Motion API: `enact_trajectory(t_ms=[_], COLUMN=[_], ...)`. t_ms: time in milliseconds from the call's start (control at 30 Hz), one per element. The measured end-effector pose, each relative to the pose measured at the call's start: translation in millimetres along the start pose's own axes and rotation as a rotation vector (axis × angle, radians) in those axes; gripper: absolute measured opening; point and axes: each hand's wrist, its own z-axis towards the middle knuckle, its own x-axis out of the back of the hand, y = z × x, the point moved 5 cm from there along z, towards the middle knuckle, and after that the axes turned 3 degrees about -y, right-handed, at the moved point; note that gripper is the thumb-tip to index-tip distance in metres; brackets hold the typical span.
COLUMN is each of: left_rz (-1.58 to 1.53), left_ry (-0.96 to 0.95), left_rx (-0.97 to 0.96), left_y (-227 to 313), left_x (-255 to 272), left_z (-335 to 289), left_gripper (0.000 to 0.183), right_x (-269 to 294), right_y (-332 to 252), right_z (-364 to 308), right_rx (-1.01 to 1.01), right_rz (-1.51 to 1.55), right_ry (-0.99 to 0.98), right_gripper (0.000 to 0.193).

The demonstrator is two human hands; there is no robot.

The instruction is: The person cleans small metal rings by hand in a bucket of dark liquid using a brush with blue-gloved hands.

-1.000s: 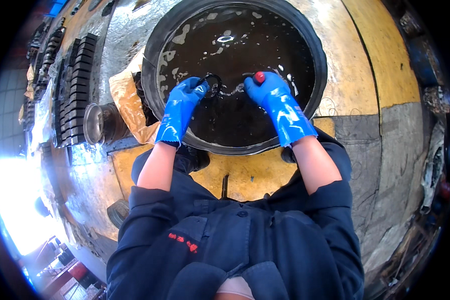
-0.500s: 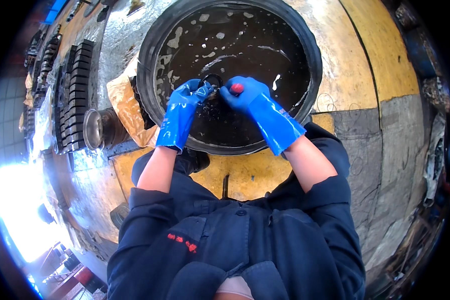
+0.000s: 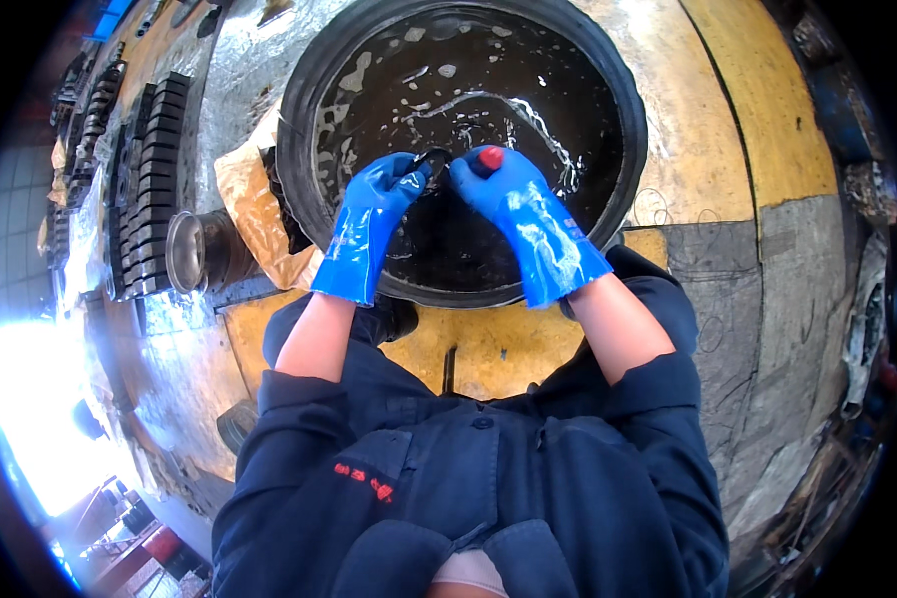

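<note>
Both my hands wear long blue rubber gloves over a round black tub (image 3: 294, 149) of dark liquid (image 3: 468, 75). My left hand (image 3: 381, 187) is closed on a black ring-shaped part (image 3: 433, 156), its curved upper edge showing between the hands. My right hand (image 3: 498, 189) is wrapped round a tool with a red handle end (image 3: 490, 157), which points up out of the fist. The tool's working end is hidden, so its kind cannot be told. The right fist is close beside the ring. Wet streaks shine on the right glove.
Left of the tub are a crumpled brown paper bag (image 3: 239, 194) and a metal cylinder (image 3: 186, 252) on its side. Rows of dark ribbed metal parts (image 3: 159, 164) lie farther left. Worn yellow and grey floor panels (image 3: 802, 289) spread to the right.
My right hand has shifted slightly right, and water now runs over its glove. The ring looks tilted more edge-on. A fresh curved splash trail marks the liquid beyond the hands.
</note>
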Motion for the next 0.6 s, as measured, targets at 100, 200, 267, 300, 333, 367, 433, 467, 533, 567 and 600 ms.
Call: enact_trajectory(t_ms=[100,200,267,300,333,367,433,467,533,567,600], left_rz=[-0.100,-0.103,-0.156,-0.183,-0.211,-0.240,-0.280,-0.278,-0.254,-0.254,-0.254], left_ry=[0.080,0.131,0.162,0.184,0.207,0.224,0.191,0.176,0.169,0.177,0.186], left_rx=[-0.045,-0.008,0.009,0.027,0.045,0.059,0.070,0.069,0.092,0.093,0.094], left_y=[8,9,11,14,16,18,17,15,14,13,12], left_x=[1,4,8,11,14,16,17,20,25,25,26], left_z=[-5,-2,-2,-4,-5,-4,-1,-1,-3,-2,-2], left_gripper=[0.034,0.034,0.035,0.037,0.038,0.040,0.041,0.039,0.037,0.037,0.036], right_x=[7,5,17,21,22,24,31,38,35,37,38], right_y=[2,11,0,-7,-10,-9,-3,-14,-12,-12,-12], right_z=[1,6,1,-1,-1,1,5,-5,-4,-6,-7], right_rx=[-0.126,-0.094,-0.097,-0.095,-0.093,-0.052,0.032,0.039,0.065,0.073,0.042], right_rz=[0.230,0.346,0.355,0.359,0.363,0.391,0.447,0.416,0.389,0.374,0.352], right_ry=[-0.209,-0.139,-0.094,-0.077,-0.060,-0.016,0.071,0.142,0.164,0.181,0.166], right_gripper=[0.046,0.046,0.044,0.043,0.042,0.038,0.031,0.024,0.025,0.026,0.027])
